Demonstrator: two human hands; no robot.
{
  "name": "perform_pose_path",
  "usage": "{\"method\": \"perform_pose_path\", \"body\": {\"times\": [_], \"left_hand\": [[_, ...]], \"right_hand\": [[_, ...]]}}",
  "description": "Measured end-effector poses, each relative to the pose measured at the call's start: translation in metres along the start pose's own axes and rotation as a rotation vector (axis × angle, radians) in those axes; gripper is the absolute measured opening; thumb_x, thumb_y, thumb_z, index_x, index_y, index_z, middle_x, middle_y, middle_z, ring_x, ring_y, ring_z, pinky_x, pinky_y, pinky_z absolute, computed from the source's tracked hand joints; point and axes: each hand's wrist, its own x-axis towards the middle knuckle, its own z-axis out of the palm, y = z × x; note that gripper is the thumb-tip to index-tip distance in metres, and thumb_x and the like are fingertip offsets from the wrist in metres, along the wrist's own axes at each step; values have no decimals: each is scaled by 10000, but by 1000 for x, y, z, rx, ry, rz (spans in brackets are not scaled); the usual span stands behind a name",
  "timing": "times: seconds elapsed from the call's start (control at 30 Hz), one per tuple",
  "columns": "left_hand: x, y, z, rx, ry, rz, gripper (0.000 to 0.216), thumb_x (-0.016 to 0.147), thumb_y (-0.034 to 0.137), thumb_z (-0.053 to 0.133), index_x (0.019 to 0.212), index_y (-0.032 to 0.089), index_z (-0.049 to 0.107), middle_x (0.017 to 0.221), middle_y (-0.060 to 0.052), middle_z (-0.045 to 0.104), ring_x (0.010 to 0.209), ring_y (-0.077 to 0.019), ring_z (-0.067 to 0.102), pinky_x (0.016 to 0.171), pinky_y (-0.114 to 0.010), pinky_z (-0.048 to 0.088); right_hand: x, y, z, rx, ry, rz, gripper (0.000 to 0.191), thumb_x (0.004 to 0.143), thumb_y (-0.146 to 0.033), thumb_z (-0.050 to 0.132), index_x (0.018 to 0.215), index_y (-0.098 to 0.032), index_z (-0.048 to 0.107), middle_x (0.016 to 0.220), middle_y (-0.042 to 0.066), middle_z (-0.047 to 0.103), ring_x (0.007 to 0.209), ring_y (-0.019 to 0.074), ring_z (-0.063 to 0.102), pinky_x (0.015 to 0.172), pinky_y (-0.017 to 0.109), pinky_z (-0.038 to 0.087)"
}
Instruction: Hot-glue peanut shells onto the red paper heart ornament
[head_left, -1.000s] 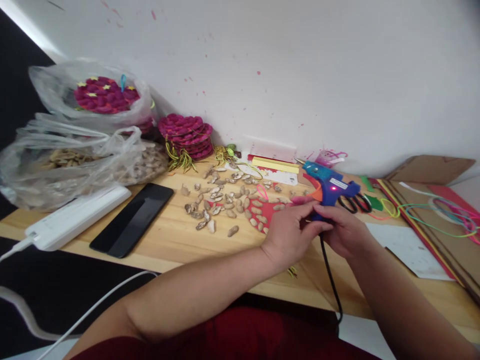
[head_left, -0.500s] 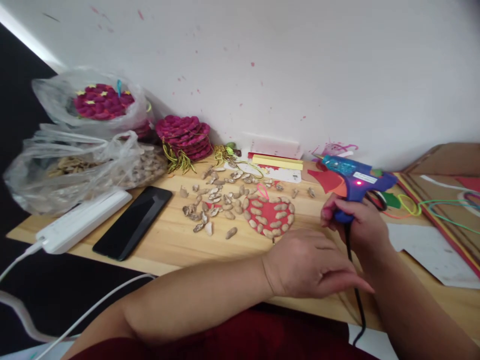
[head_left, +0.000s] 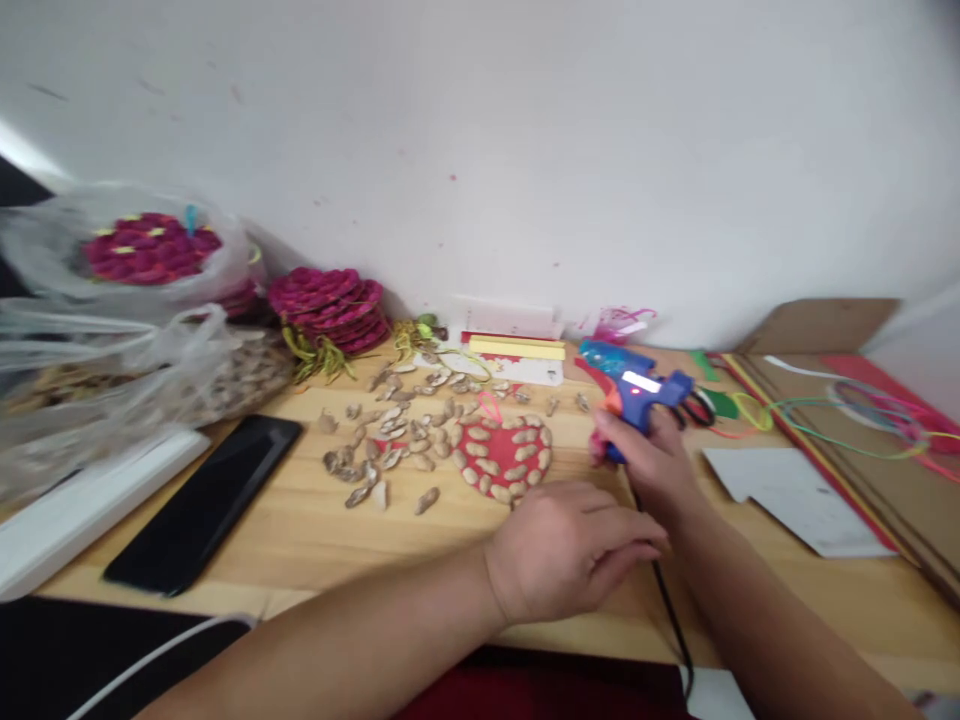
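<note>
My right hand (head_left: pixel 649 455) is wrapped around the handle of a blue glue gun (head_left: pixel 637 385), whose nozzle end points left over the table. A small light glows on the gun's side, and its black cord hangs down below the hand. My left hand (head_left: pixel 566 550) is closed, its fingers pressed together toward the right; whatever they may hold is hidden. Just beyond it lies a red heart (head_left: pixel 501 450) with peanuts along its edge and in rows inside, and a pink loop on top. Loose peanuts and shells (head_left: pixel 405 420) are scattered to its left.
On the left are a black phone (head_left: pixel 206 505), a white power strip (head_left: pixel 97 510), plastic bags (head_left: pixel 157 370) and a stack of magenta discs (head_left: pixel 330 310). Yellow strips (head_left: pixel 517 348) lie by the wall. On the right are white card (head_left: pixel 799 500) and cardboard (head_left: pixel 847 420) with coloured cords.
The view has swung right, so the table's things sit further left. My right hand has brought the glue gun slightly nearer the heart. My left thumb has drawn in toward the fingers.
</note>
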Motion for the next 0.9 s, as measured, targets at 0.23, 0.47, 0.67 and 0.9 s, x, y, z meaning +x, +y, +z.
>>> {"method": "perform_pose_path", "body": {"times": [0.23,0.47,0.67,0.9], "left_hand": [[1,3,-2,-20,39,50,174,999,215,597,1072,169,747,837,-36,758,707,-143,669,647,-250,503],[1,1,-1,3,73,73,165,1004,217,594,1054,169,744,815,-29,754,696,-139,665,650,-255,503],[4,-3,0,-18,-9,99,382,1013,440,601,784,159,720,706,-29,717,657,-133,648,679,-264,505],[9,2,-66,110,-135,-92,212,1014,336,618,996,175,755,981,-61,765,962,-180,686,918,-305,516]], "right_hand": [[1,1,-2,0,-73,-44,418,866,-523,745,637,-199,614,555,-13,615,506,123,569,507,249,414],[-1,1,-3,-79,-88,-135,439,887,-536,720,629,-195,617,569,3,619,532,132,580,548,262,468],[1,6,-6,-163,-61,-247,385,942,-439,689,646,-197,649,584,6,640,545,129,579,569,264,473],[4,6,-8,-123,-52,-243,336,925,-425,710,688,-190,673,602,11,659,545,139,601,534,273,470]]}}
